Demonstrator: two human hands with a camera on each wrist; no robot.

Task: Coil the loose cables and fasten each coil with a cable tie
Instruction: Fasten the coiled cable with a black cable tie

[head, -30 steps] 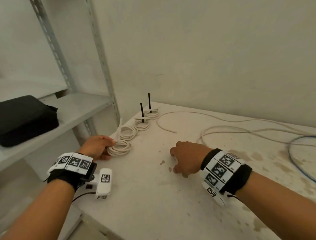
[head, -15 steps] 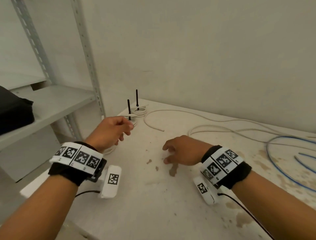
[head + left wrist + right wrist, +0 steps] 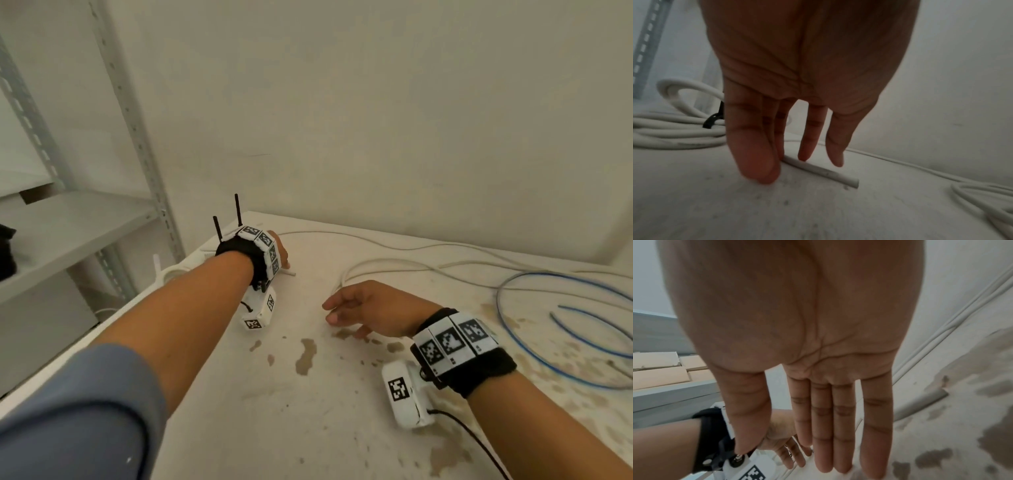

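The left hand (image 3: 807, 68) reaches down with straight, slightly spread fingers (image 3: 754, 160); their tips seem to touch the free end of the white cable (image 3: 822, 172) lying on the desk (image 3: 308, 411). The right hand (image 3: 370, 308) hovers flat, fingers straight and together, holding nothing. Tied coils (image 3: 674, 133) lie near the desk's left edge; a blue cable (image 3: 548, 342) loops right.

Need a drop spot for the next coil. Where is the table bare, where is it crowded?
Bare: the stained table between the two forearms, near edge. Also between the left hand and right hand.
Crowded: tied coils at the far-left corner, white cable along the back, blue cable at right.
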